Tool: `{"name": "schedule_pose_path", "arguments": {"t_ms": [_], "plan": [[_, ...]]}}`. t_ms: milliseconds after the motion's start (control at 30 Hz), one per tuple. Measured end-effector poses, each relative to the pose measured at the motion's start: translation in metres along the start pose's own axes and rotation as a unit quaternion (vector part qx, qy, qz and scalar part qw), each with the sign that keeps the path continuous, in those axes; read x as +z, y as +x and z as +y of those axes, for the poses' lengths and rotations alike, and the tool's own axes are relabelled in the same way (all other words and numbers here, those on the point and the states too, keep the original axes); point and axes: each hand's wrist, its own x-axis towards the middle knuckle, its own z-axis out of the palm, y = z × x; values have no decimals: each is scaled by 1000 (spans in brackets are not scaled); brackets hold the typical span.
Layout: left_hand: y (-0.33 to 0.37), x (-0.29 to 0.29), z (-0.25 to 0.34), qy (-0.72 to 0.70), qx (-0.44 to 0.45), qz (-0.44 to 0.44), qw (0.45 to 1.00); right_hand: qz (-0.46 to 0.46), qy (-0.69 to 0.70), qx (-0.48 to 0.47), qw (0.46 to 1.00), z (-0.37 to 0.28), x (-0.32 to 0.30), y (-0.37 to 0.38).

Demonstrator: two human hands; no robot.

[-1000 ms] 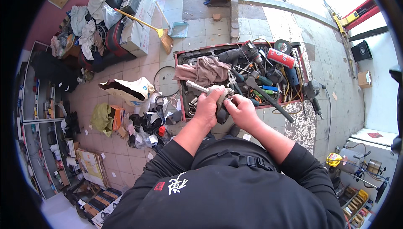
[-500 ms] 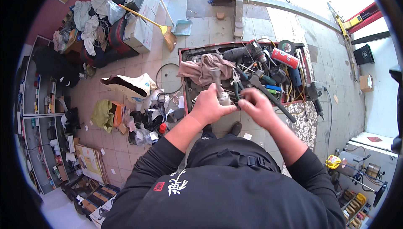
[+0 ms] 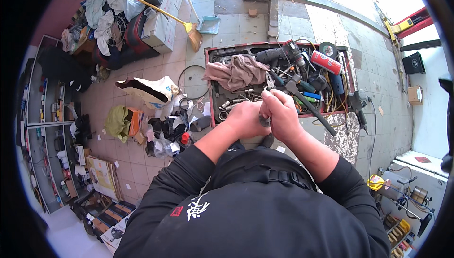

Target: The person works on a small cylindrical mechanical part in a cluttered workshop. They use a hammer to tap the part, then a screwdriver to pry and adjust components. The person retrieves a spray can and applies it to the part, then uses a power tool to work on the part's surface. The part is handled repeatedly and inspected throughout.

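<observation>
Gripping a small dark metal part (image 3: pixel 265 121) at frame centre, pinched between the left hand (image 3: pixel 245 118) and right hand (image 3: pixel 283 113), both curled tight around it and touching each other, the part itself mostly hidden by the fingers. Hovering over the near edge of the red toolbox (image 3: pixel 350 76) in the upper middle, just below the crumpled rag (image 3: pixel 236 71), the sockets (image 3: pixel 223 109) and the hammer (image 3: pixel 307 102). Lying further off on the tiled floor: a broom (image 3: pixel 177 21) at upper left and a red spray can (image 3: pixel 326 62) in the box at upper right.
</observation>
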Motion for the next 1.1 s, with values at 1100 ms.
{"name": "schedule_pose_path", "arguments": {"t_ms": [1100], "plan": [[27,-9,7,13,-17,20,1000,-78,94,-25,992,-38,-13,33]]}}
